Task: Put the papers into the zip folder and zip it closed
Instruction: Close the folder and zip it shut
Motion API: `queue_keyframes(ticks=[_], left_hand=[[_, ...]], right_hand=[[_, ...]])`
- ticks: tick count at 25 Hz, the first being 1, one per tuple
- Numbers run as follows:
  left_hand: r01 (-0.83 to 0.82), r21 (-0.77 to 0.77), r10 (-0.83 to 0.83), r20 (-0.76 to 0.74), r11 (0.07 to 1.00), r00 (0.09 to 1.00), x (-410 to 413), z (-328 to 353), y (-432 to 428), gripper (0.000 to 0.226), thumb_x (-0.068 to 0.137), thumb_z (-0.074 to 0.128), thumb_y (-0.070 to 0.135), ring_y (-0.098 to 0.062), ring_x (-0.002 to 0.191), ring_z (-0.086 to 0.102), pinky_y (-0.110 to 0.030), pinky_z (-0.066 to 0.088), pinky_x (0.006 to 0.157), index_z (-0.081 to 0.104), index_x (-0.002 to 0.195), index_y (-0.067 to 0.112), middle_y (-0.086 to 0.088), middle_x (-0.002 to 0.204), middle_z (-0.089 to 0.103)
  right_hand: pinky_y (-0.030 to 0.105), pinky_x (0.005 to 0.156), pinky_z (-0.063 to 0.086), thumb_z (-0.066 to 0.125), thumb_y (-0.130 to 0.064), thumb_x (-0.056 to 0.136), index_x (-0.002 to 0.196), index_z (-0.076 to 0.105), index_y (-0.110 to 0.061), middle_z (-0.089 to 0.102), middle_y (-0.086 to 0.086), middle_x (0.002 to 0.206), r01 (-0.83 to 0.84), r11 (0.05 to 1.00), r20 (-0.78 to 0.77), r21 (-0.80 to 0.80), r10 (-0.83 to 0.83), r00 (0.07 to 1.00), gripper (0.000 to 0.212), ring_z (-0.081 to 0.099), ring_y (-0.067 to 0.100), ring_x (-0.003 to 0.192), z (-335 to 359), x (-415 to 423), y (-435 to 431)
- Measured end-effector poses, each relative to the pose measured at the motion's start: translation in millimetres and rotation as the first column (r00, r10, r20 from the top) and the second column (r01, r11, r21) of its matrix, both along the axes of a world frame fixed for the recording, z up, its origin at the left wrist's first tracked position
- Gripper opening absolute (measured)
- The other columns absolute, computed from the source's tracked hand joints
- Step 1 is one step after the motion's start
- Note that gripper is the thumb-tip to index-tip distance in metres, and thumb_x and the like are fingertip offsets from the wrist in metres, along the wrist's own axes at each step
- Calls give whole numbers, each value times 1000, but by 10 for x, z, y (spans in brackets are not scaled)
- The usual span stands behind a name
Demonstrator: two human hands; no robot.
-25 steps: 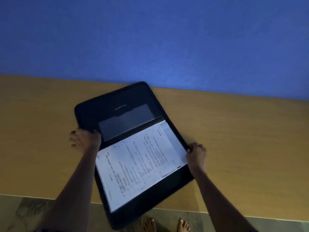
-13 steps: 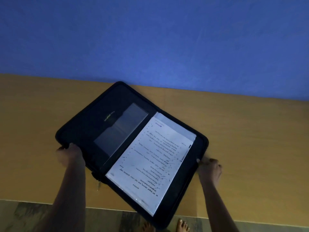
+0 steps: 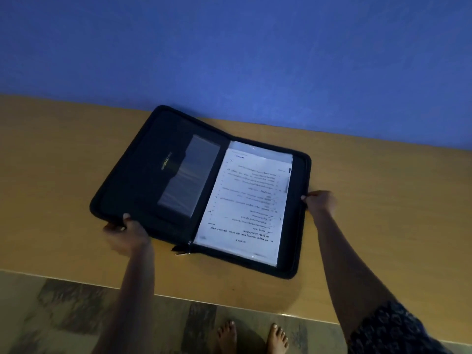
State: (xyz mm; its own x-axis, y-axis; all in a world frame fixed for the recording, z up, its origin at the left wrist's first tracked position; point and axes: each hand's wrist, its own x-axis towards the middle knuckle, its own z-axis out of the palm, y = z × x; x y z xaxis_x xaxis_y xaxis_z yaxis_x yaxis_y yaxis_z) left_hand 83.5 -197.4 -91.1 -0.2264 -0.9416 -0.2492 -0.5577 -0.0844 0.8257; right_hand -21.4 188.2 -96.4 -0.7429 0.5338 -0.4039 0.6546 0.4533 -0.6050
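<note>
Your left hand [image 3: 125, 235] is at the near left corner of the folder [image 3: 143, 180]. The thumb lies on top of the rim and the fingers curl under it, so the hand is pinching the folder's edge. The hand is a bit blurred.

The folder is black. It lies spread open and flat on the table [image 3: 383, 213], turned at an angle, with its far corner close to the blue wall [image 3: 229, 47]. The folder's left half has a dark inner panel with a small line of gold print, too small to read, and a clear pocket [image 3: 189, 175] beside the spine. The zip pull [image 3: 182, 250] sticks out at the near end of the spine, and the zip is undone all round.

The papers [image 3: 245, 200] lie flat in the folder's right half, inside its rim, printed side up, with the text upside down to you. A clear sleeve edge shows around them.

Your right hand [image 3: 320, 201] is at the middle of the folder's right edge. The fingers are curled and the thumb tip is on the rim, gripping it. You can't tell how far the fingers reach under.

Nearer you than the folder, past the table edge, are the tiled floor [image 3: 76, 315], your bare feet [image 3: 227, 333] and a patterned cloth [image 3: 390, 328] at lower right.
</note>
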Motion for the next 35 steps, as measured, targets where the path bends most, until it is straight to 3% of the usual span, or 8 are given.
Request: queue_keyframes(ticks=[5, 12, 15, 19, 23, 26, 31, 35], left_hand=[[-148, 19, 148, -254, 989, 956, 75, 136, 204, 36, 93, 60, 21, -25, 110, 58, -27, 46, 87, 53, 121, 0, -15, 121, 61], [-28, -37, 6, -502, 999, 865, 233, 336, 638, 29, 91, 61, 14, -11, 91, 61, -10, 49, 71, 55, 114, -3, -14, 113, 63], [61, -61, -85, -596, 996, 798, 320, 418, 872, 19, 90, 63, 12, 5, 83, 62, -13, 50, 72, 57, 108, 11, 6, 100, 64], [287, -191, -340, -650, 939, 680, 449, 573, 1154, 8, 86, 70, 10, -8, 83, 62, -31, 55, 73, 62, 89, 12, 4, 85, 67], [530, -433, -684, -485, 729, 545, 515, 543, 1656, 14, 81, 74, 3, -15, 84, 67, -31, 57, 71, 70, 94, 4, -8, 93, 66], [654, -549, -837, -176, 520, 518, 522, 400, 2067, 19, 80, 74, 17, -15, 86, 63, -30, 55, 70, 73, 99, 17, 1, 95, 64], [851, -495, -898, 272, 177, 345, 532, 124, 2464, 23, 77, 74, 21, -13, 87, 60, -28, 52, 56, 74, 99, 24, 6, 92, 59], [894, -443, -875, 406, 63, 263, 499, 34, 2549, 23, 72, 79, 17, -12, 86, 60, -23, 51, 56, 75, 94, 23, 5, 92, 62]], right_hand=[[34, 70, 51, 64, -4, 79, 92, 75, -6, 71, 18, 88, 28, 999, 15, 31, -28, 999, 18, 66, 36, 85, 40, 802, -157], [43, 74, 57, 52, 5, 76, 86, 72, 4, 69, 24, 85, 46, 995, -69, 88, -40, 997, 22, 67, 41, 85, 220, 460, -147], [35, 72, 51, 56, 3, 82, 96, 68, 7, 66, 23, 94, 66, 997, -31, 49, -64, 997, 18, 64, 36, 89, 287, 267, -8], [37, 77, 56, 64, -3, 81, 103, 69, 1, 69, 22, 104, 101, 995, 1, -5, -101, 995, 23, 66, 37, 94, 204, 273, 71], [36, 76, 56, 67, -6, 80, 100, 70, -1, 70, 20, 99, 161, 985, 22, -57, -160, 987, 21, 68, 36, 92, 153, 462, 118], [45, 75, 60, 71, -6, 72, 83, 74, -8, 74, 17, 89, 188, 955, 59, -228, -179, 982, 11, 70, 34, 79, 73, 535, 241], [34, 63, 57, 62, 9, 80, 84, 66, -2, 67, 16, 77, 234, 787, 67, -571, -240, 969, 12, 65, 26, 69, 325, 811, 311], [36, 75, 58, 56, 11, 85, 98, 67, -2, 70, 15, 92, 214, 717, 76, -664, -220, 972, 22, 67, 27, 89, 353, 903, 397]])
